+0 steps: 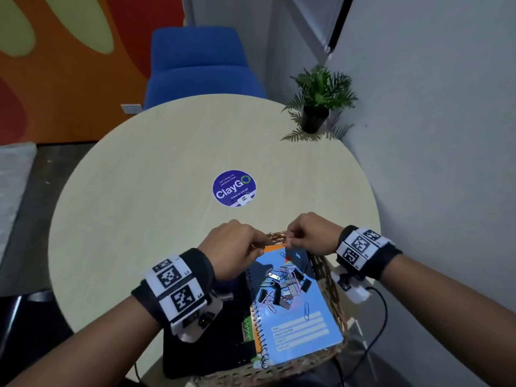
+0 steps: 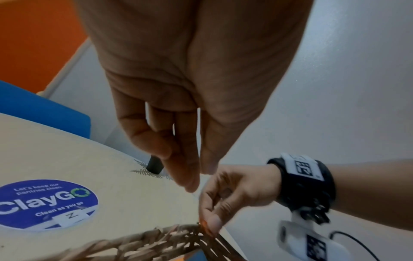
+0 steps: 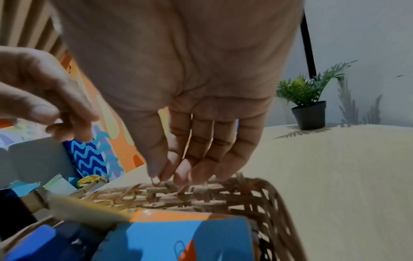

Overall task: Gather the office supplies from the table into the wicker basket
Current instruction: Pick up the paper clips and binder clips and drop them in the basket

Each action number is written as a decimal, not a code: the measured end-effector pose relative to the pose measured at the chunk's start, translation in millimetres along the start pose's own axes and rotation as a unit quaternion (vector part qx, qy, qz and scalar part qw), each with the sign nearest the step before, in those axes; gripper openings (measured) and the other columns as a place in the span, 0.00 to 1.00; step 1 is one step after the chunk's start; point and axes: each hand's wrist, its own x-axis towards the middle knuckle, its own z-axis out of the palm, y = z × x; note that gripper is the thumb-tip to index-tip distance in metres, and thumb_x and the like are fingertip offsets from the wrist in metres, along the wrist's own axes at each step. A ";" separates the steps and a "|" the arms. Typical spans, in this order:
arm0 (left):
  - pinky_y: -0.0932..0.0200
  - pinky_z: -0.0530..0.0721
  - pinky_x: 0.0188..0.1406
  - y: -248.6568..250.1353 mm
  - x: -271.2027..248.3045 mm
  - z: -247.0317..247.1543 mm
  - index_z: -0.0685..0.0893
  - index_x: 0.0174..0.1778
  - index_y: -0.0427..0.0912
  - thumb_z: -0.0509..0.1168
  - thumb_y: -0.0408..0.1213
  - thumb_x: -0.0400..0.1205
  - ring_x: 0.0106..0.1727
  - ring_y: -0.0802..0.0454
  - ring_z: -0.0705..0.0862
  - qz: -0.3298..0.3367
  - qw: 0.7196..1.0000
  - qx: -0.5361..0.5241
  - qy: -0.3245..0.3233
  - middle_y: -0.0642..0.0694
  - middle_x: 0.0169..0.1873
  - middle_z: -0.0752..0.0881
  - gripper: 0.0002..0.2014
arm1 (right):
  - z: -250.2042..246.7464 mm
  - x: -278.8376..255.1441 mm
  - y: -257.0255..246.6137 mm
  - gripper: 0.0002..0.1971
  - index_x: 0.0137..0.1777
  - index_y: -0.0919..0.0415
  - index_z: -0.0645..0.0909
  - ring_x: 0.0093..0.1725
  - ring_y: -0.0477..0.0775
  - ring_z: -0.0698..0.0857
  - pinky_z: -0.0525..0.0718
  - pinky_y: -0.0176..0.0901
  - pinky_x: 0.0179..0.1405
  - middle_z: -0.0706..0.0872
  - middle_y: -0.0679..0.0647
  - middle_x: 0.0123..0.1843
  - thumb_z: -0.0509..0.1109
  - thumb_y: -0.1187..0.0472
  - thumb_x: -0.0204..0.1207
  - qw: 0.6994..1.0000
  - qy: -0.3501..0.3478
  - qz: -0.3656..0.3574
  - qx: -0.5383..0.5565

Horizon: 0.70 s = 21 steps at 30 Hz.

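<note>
Your left hand [image 1: 237,244] and right hand [image 1: 308,233] meet over the far rim of the woven tan wicker basket [image 1: 326,277], which sits at the near edge of the round pale wooden table [image 1: 156,174]. Your right fingertips [image 3: 156,169] pinch a small wire paper clip [image 3: 155,181] just at the weave. Your left thumb and fingers are pressed together; what they pinch, can't tell. Inside the basket: a blue spiral-bound notebook [image 1: 301,331] with a loose pile of black binder clips and coloured paper clips [image 1: 282,286] on its cover, beside a black notebook [image 1: 223,339]. Round purple ClayGo sticker [image 1: 234,188] mid-table; small green potted plant [image 1: 318,101] at the far right edge; blue chair [image 1: 198,65] behind.
</note>
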 end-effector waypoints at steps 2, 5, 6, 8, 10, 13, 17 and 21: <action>0.52 0.83 0.51 -5.6 -4.0 -3.0 0.84 0.61 0.58 0.62 0.43 0.82 0.55 0.49 0.85 -0.009 1.000 -0.005 0.017 0.54 0.53 0.91 0.14 | 6.5 -12.8 2.5 0.07 0.36 0.58 0.88 0.30 0.41 0.80 0.78 0.40 0.35 0.84 0.43 0.28 0.72 0.61 0.74 1.000 0.010 0.001 0.018; 0.53 0.83 0.52 -25.6 -19.2 -6.1 0.87 0.58 0.53 0.63 0.46 0.80 0.51 0.53 0.87 -0.038 0.996 -0.060 0.053 0.55 0.49 0.92 0.13 | 19.6 -29.9 2.5 0.05 0.38 0.55 0.89 0.38 0.47 0.87 0.85 0.47 0.42 0.90 0.47 0.36 0.74 0.57 0.73 0.999 0.021 -0.006 0.046; 0.53 0.84 0.52 -34.8 -26.8 -5.6 0.87 0.57 0.52 0.64 0.46 0.80 0.49 0.55 0.88 -0.048 0.993 -0.087 0.066 0.54 0.47 0.92 0.13 | 25.1 -35.1 2.9 0.05 0.42 0.54 0.89 0.43 0.48 0.88 0.86 0.49 0.45 0.91 0.47 0.42 0.73 0.55 0.74 0.999 0.026 -0.008 0.044; 0.57 0.83 0.48 -56.2 -44.6 -1.7 0.89 0.52 0.52 0.65 0.44 0.80 0.44 0.61 0.87 -0.079 0.984 -0.134 0.090 0.55 0.44 0.92 0.09 | 36.2 -46.2 6.0 0.08 0.50 0.50 0.88 0.51 0.49 0.85 0.82 0.47 0.47 0.89 0.46 0.51 0.70 0.51 0.77 0.999 0.049 -0.002 0.001; 0.63 0.82 0.44 -77.9 -65.2 7.6 0.87 0.47 0.57 0.66 0.41 0.81 0.46 0.65 0.85 -0.114 0.973 -0.167 0.114 0.57 0.43 0.91 0.06 | 48.9 -59.8 16.6 0.12 0.57 0.49 0.85 0.57 0.49 0.82 0.78 0.44 0.48 0.85 0.45 0.56 0.68 0.48 0.78 0.994 0.103 0.000 -0.024; 0.74 0.79 0.44 -107.4 -95.2 34.6 0.84 0.49 0.57 0.67 0.36 0.81 0.44 0.64 0.86 -0.176 0.954 -0.200 0.137 0.53 0.50 0.89 0.08 | 68.6 -87.8 31.0 0.18 0.66 0.47 0.77 0.58 0.44 0.80 0.81 0.45 0.55 0.79 0.46 0.61 0.71 0.53 0.76 0.979 0.185 0.023 0.088; 0.63 0.78 0.50 -127.2 -108.7 63.3 0.81 0.62 0.51 0.65 0.41 0.81 0.53 0.54 0.86 -0.237 0.930 -0.253 0.122 0.48 0.63 0.85 0.13 | 101.2 -134.2 34.2 0.29 0.71 0.50 0.67 0.58 0.41 0.80 0.79 0.33 0.48 0.76 0.49 0.61 0.76 0.57 0.72 0.932 0.216 0.139 0.255; 0.58 0.74 0.58 -127.6 -77.2 55.3 0.77 0.70 0.48 0.62 0.45 0.83 0.63 0.50 0.83 -0.214 0.936 -0.249 0.124 0.48 0.68 0.82 0.19 | 140.5 -168.8 41.2 0.48 0.69 0.52 0.68 0.62 0.55 0.83 0.84 0.46 0.54 0.84 0.51 0.55 0.82 0.34 0.50 0.871 0.157 0.253 0.390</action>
